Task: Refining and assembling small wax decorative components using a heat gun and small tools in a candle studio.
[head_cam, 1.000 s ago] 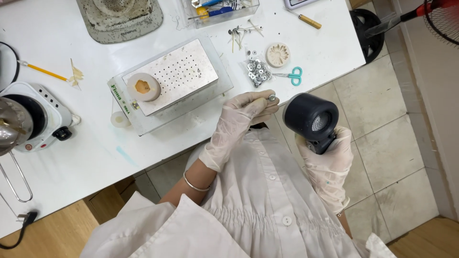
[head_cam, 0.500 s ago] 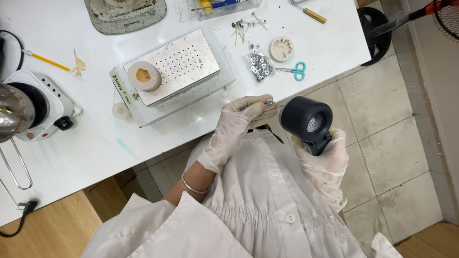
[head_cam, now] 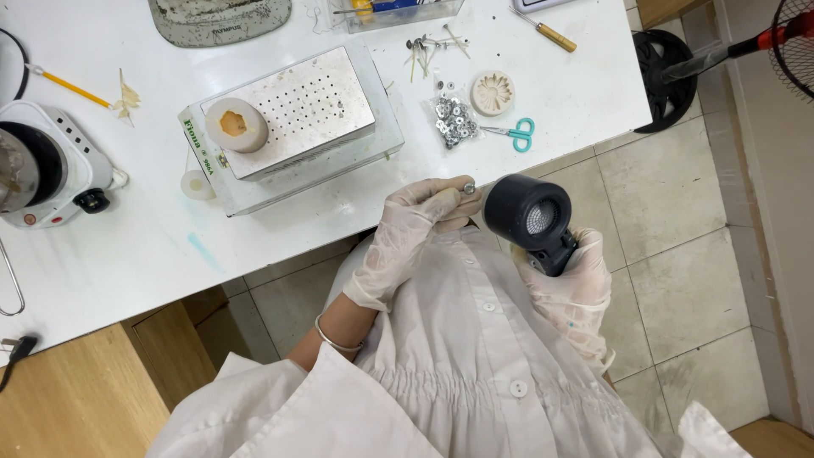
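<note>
One small metal piece (head_cam: 468,187) between left fingers (head_cam: 448,192)

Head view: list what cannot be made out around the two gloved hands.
- Small metal piece pinched by the left hand: too small to identify.
- Black blower handle: hidden inside the right hand.
- Hotplate: cut off by the left edge.
- Grey tray: cut off by the top edge.

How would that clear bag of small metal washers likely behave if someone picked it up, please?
The bag of washers would probably sag, since it lies slumped and shapeless on the table. Packed with metal, it is likely heavy for its size. Loose pieces might spill.
</note>
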